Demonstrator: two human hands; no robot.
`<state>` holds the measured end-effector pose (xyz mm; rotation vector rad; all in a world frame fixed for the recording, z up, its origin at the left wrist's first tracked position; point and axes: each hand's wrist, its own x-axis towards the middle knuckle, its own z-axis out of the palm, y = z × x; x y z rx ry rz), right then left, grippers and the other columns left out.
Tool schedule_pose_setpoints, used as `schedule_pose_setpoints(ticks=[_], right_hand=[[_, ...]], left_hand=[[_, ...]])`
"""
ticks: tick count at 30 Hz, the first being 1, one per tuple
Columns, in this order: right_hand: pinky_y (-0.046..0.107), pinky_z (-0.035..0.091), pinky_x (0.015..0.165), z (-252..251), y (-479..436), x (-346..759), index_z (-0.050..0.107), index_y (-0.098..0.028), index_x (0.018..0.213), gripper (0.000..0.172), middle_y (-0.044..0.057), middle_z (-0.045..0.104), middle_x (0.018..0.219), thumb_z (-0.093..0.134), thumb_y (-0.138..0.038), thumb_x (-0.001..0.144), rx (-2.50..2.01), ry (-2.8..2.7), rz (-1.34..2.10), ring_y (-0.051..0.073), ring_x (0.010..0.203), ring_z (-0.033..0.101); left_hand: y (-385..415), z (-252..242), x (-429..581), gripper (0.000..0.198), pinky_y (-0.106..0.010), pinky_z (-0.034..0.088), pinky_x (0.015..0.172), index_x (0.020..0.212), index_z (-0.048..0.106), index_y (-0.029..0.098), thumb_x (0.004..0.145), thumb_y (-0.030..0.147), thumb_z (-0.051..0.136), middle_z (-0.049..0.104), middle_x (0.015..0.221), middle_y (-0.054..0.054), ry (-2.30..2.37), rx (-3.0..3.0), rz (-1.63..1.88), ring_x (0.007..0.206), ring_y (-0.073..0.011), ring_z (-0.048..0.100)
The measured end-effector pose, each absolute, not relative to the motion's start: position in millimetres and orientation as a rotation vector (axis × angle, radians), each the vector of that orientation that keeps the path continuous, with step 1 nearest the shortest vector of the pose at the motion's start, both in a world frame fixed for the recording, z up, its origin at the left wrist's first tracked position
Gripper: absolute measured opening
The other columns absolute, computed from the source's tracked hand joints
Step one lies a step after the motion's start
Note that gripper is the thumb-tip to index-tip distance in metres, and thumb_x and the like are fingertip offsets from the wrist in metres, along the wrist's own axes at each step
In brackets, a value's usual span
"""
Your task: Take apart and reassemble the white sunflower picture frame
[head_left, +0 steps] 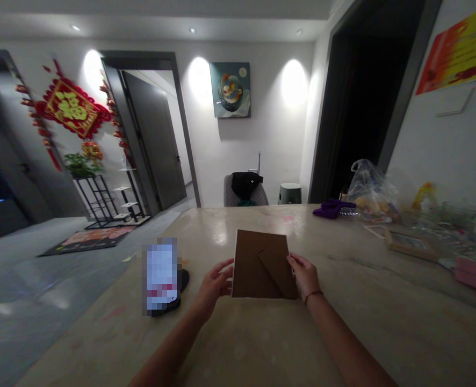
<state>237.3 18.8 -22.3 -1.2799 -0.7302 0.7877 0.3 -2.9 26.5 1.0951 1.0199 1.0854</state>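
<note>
Both hands flank a brown cardboard frame back: left hand fingers spread at its 9 o'clock edge, right hand fingers pressed together at 3 o'clock.

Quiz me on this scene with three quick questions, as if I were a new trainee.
1. True or false: the left hand is beside the brown picture frame.
2. Which hand wears the thin bracelet: A, the left hand, or B, the right hand?
3. What colour is the crumpled bundle on the table?

Key: 1 true; 2 B; 3 purple.
</note>
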Motion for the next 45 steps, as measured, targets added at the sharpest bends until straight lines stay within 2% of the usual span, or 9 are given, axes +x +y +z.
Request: schedule_pose_setpoints(ticks=[3, 8, 11, 14, 17, 23, 29, 37, 45], right_hand=[[0.03, 0.047, 0.073, -25, 21, 243, 0.068, -0.013, 0.083, 0.04, 0.008, 0.069, 0.085, 0.062, -0.042, 0.055, -1.298, -0.799, 0.711, 0.021, 0.082, 0.062], [0.032, 0.043, 0.084, -24, 19, 245, 0.067, -0.016, 0.09, 0.033, 0.008, 0.067, 0.097, 0.051, -0.037, 0.07, -1.432, -1.02, 0.606, 0.022, 0.094, 0.058], [0.031, 0.037, 0.091, -19, 13, 236, 0.063, -0.018, 0.1, 0.034, 0.009, 0.063, 0.106, 0.042, -0.031, 0.077, -1.576, -1.207, 0.478, 0.021, 0.103, 0.053], [0.032, 0.032, 0.096, -16, 4, 220, 0.058, -0.019, 0.111, 0.043, 0.01, 0.057, 0.115, 0.052, -0.039, 0.074, -1.628, -1.428, 0.385, 0.023, 0.11, 0.048], [0.037, 0.029, 0.098, -19, -2, 207, 0.057, -0.015, 0.113, 0.062, 0.014, 0.048, 0.125, 0.062, -0.05, 0.062, -1.641, -1.609, 0.396, 0.029, 0.116, 0.042], [0.039, 0.029, 0.098, -26, -1, 205, 0.057, -0.013, 0.112, 0.053, 0.016, 0.044, 0.129, 0.054, -0.046, 0.071, -1.639, -1.698, 0.426, 0.028, 0.119, 0.039], [0.037, 0.027, 0.1, -26, 0, 206, 0.059, -0.018, 0.109, 0.048, 0.011, 0.046, 0.128, 0.057, -0.044, 0.069, -1.599, -1.637, 0.483, 0.026, 0.12, 0.039], [0.037, 0.028, 0.1, -24, -1, 205, 0.06, -0.018, 0.106, 0.044, 0.012, 0.05, 0.124, 0.055, -0.043, 0.071, -1.574, -1.615, 0.473, 0.026, 0.118, 0.041], [0.038, 0.03, 0.099, -23, -2, 204, 0.061, -0.018, 0.104, 0.044, 0.012, 0.051, 0.123, 0.056, -0.044, 0.069, -1.631, -1.589, 0.429, 0.027, 0.116, 0.042]], left_hand=[[-5, 24, 4, 0.05, -0.025, 0.045, 0.055, 0.104, 0.054, 0.017, 0.061, 0.04, 0.068, 0.066, 0.078, -0.004, 1.043, 1.121, 1.002, 0.06, -0.0142, 0.062], [-5, 18, 5, 0.033, -0.024, 0.047, 0.055, 0.079, 0.057, 0.015, 0.061, 0.041, 0.066, 0.064, 0.075, -0.003, 1.062, 1.193, 0.867, 0.063, -0.0136, 0.061], [-5, 12, 5, 0.032, -0.023, 0.046, 0.049, 0.082, 0.053, 0.017, 0.061, 0.039, 0.066, 0.063, 0.075, -0.002, 1.094, 1.185, 0.851, 0.06, -0.0131, 0.061], [-3, 7, 5, 0.033, -0.022, 0.046, 0.046, 0.086, 0.049, 0.019, 0.063, 0.038, 0.063, 0.063, 0.074, -0.002, 1.134, 1.134, 0.859, 0.056, -0.0134, 0.061], [-1, 4, 3, 0.028, -0.022, 0.046, 0.046, 0.085, 0.051, 0.017, 0.065, 0.035, 0.059, 0.064, 0.074, -0.003, 1.16, 1.115, 0.86, 0.055, -0.0136, 0.061], [1, 4, 0, 0.026, -0.023, 0.048, 0.047, 0.087, 0.056, 0.015, 0.067, 0.032, 0.055, 0.067, 0.079, -0.006, 1.152, 1.139, 0.808, 0.052, -0.0117, 0.06], [2, 6, -1, 0.03, -0.022, 0.047, 0.048, 0.089, 0.058, 0.015, 0.067, 0.034, 0.057, 0.067, 0.088, -0.009, 1.094, 1.139, 0.793, 0.057, -0.0128, 0.062], [4, 7, -4, 0.034, -0.022, 0.048, 0.052, 0.09, 0.059, 0.016, 0.066, 0.039, 0.063, 0.067, 0.089, -0.008, 1.064, 1.106, 0.769, 0.062, -0.0139, 0.064], [6, -1, -3, 0.061, -0.027, 0.051, 0.052, 0.114, 0.042, 0.018, 0.062, 0.034, 0.069, 0.066, 0.089, -0.008, 1.151, 1.06, 0.921, 0.061, -0.0158, 0.064]])
